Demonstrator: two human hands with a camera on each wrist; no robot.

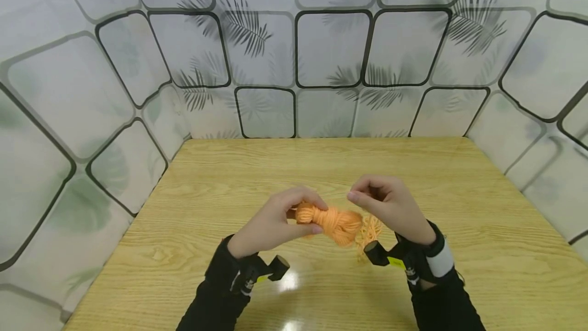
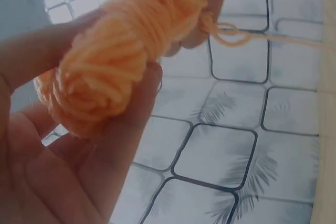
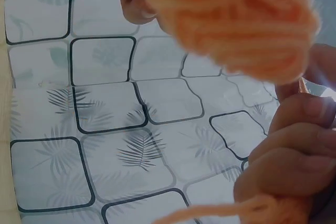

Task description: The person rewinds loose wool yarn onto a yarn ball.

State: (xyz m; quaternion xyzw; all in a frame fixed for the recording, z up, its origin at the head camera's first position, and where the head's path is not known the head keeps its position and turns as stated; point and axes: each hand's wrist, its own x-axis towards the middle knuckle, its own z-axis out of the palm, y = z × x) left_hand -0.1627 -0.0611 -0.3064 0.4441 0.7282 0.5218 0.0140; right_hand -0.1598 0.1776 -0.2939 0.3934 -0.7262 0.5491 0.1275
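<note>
A bundle of orange yarn (image 1: 334, 223), wound tight round its middle, is held up above the table by my left hand (image 1: 275, 222). The thumb and fingers grip its left end, as the left wrist view also shows. To the right of the bundle, my right hand (image 1: 394, 207) has its fingers curled and the thumb against the index finger. In the right wrist view a short bit of yarn strand (image 3: 302, 84) shows at that pinch. Loose, crinkled yarn (image 1: 370, 230) lies below the right hand. From beside the bundle a single looped strand (image 2: 283, 39) runs off sideways.
The wooden table (image 1: 220, 167) carries both forearms in dark sleeves, with a wrist camera (image 1: 278, 267) on the left and another wrist camera (image 1: 376, 253) on the right. A patterned cloth backdrop (image 1: 331, 50) rises behind the table and along its sides.
</note>
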